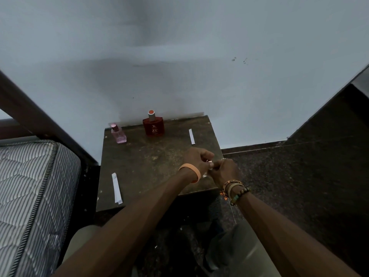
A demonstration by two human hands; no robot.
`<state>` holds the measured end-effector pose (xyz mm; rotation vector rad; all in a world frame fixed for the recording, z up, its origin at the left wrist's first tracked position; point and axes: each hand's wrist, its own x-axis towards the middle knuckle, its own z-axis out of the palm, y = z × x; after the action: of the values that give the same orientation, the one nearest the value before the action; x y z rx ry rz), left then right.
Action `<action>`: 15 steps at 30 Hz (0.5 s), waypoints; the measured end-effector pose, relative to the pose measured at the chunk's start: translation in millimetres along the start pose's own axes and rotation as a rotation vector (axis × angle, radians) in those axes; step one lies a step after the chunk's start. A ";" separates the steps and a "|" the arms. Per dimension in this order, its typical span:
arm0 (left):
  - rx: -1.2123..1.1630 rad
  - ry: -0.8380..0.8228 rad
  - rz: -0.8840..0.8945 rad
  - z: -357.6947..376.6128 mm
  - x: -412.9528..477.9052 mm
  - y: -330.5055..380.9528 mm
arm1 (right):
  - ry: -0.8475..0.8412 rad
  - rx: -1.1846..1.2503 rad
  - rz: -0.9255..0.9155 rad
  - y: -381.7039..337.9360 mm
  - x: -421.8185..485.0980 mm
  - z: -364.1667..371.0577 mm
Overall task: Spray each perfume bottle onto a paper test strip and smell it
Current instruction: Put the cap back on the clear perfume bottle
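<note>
I see a small clear bottle (207, 169), mostly hidden, at the table's (151, 160) right front edge. My left hand (196, 159) and right hand (224, 171) both curl their fingers round it. A paper strip (191, 136) lies just behind. The red bottle (153, 126) and pink bottle (119, 134) stand at the back, with a second strip (116, 187) front-left.

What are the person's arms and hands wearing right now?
Both forearms are bare, with no sleeves. Behind the left hand sits a plain peach rubber wristband. Behind the right hand sit a dark printed fabric band, a beige band and a bracelet of dark and green beads.
</note>
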<state>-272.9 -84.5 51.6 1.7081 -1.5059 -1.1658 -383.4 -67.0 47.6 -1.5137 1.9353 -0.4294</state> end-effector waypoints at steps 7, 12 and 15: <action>-0.008 0.032 0.005 1.1 -0.4 -3.1 | 0.003 0.033 -0.002 -0.2 -1.3 -0.8; -0.008 -0.040 0.030 -4.3 -0.6 -2.5 | 0.006 0.026 -0.012 -1.0 -1.5 -1.7; -0.023 0.004 0.012 -3.0 -2.7 -7.6 | 0.022 0.016 -0.004 -0.2 -1.7 -1.8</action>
<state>-266.6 -80.8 47.0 1.6833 -1.4929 -1.1690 -384.2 -65.6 49.5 -1.5087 1.9418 -0.4641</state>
